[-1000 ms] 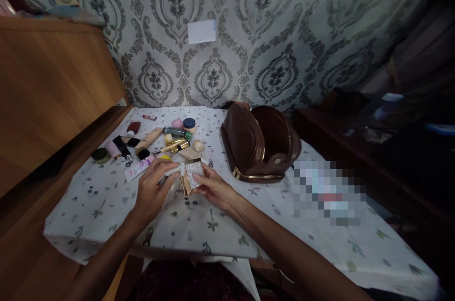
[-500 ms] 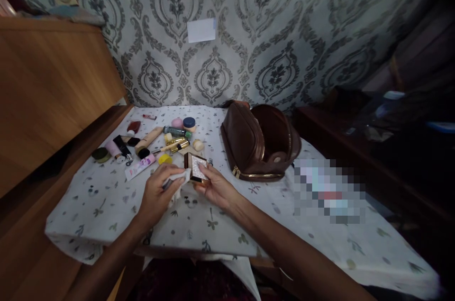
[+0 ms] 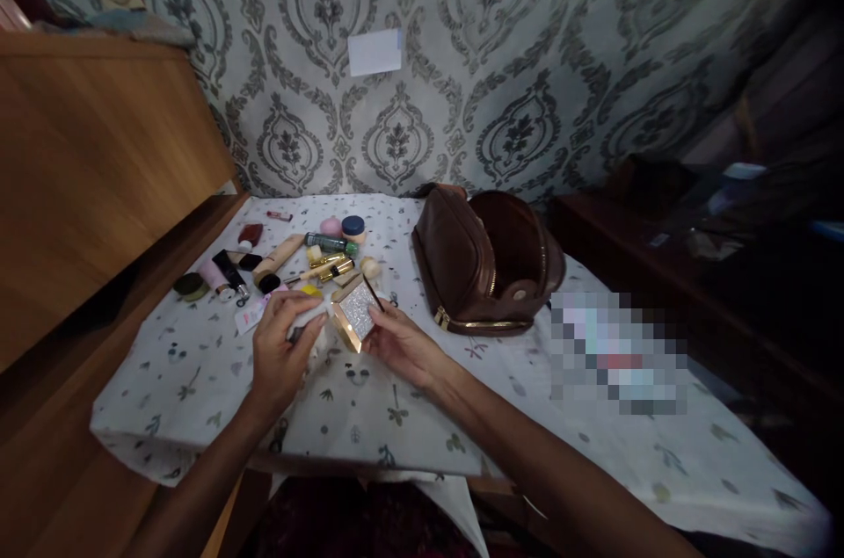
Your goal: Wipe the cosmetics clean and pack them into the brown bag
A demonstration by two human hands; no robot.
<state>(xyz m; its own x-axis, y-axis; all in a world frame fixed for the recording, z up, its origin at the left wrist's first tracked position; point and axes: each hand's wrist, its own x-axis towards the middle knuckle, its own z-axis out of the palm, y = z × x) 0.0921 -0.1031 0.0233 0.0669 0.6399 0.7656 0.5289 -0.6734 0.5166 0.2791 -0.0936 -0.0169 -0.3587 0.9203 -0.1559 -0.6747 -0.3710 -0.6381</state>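
My right hand (image 3: 405, 347) grips a small square compact (image 3: 357, 314) with a glittery silver lid and gold edges, tilted above the table. My left hand (image 3: 280, 347) is closed on a white cloth or wipe (image 3: 309, 318) held against the compact's left edge. Both hands hover over the white cloth-covered table (image 3: 198, 382), just in front of a scatter of cosmetics (image 3: 309, 255).
An open brown leather pouch (image 3: 484, 264) with a gold zipper stands right of my hands. Tubes, lipsticks, small jars and sponges lie at the table's back left. A wooden cabinet (image 3: 92, 171) rises on the left. Dark furniture sits at the right. A patterned wall stands behind.
The compact has been turned and tilted in my right hand, its glittery lid now facing more toward me. My left hand with the white cloth shifted up against its left edge.
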